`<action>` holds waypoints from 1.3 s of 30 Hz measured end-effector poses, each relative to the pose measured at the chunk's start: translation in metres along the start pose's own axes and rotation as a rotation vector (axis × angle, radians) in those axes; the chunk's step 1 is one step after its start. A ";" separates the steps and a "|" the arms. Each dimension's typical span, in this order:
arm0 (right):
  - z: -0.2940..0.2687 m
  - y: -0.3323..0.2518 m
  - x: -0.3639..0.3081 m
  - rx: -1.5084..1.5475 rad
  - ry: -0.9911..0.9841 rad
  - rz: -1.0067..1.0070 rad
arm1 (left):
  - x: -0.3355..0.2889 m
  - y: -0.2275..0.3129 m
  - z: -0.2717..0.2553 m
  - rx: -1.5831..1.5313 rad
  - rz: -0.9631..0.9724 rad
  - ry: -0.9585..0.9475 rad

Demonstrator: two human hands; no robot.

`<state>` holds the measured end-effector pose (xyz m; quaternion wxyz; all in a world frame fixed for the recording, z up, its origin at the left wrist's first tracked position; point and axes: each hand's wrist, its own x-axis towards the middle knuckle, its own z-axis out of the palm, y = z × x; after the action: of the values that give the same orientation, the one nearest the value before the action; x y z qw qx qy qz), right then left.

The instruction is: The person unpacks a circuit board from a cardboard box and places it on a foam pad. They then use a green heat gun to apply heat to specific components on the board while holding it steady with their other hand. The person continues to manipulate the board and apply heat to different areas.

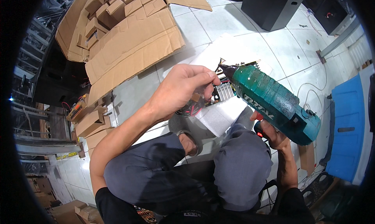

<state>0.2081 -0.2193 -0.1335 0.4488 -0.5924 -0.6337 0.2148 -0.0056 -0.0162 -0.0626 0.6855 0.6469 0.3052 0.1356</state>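
My right hand (273, 135) grips the handle of a large teal glue gun (269, 95), and a small red light glows beside its fingers. The gun's dark nozzle (228, 71) points left, close to my left fingertips. My left hand (186, 85) is closed in a pinch beside the nozzle; thin dark wires (221, 62) show at the fingertips, but what it holds is not clear. Below both lies a circuit board with a silver finned heat sink (225, 92), partly covered by the gun and my hand. White foam sheet (220, 118) lies under and in front of the board.
An open carton (134, 52) packed with small brown boxes stands at the far left. Dark cabinets (271, 9) stand at the back, and a blue plastic panel (347, 126) is on the right. More circuit boards (78, 109) and brown boxes (90, 123) lie to the left.
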 end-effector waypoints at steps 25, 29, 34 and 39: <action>-0.006 0.013 -0.016 -0.064 0.003 0.105 | 0.001 -0.002 0.001 0.240 0.085 0.124; -0.008 0.012 -0.020 -0.206 -0.057 0.133 | 0.000 0.003 0.002 0.245 0.005 0.126; -0.008 -0.002 -0.011 -0.006 -0.007 0.234 | -0.001 0.003 0.003 0.241 0.038 0.128; -0.005 0.006 -0.019 -0.092 -0.011 0.201 | 0.001 -0.001 0.002 0.223 0.092 0.125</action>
<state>0.2137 -0.2370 -0.1412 0.3939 -0.6717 -0.5827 0.2325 -0.0040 -0.0174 -0.0639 0.5820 0.7228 0.3307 0.1720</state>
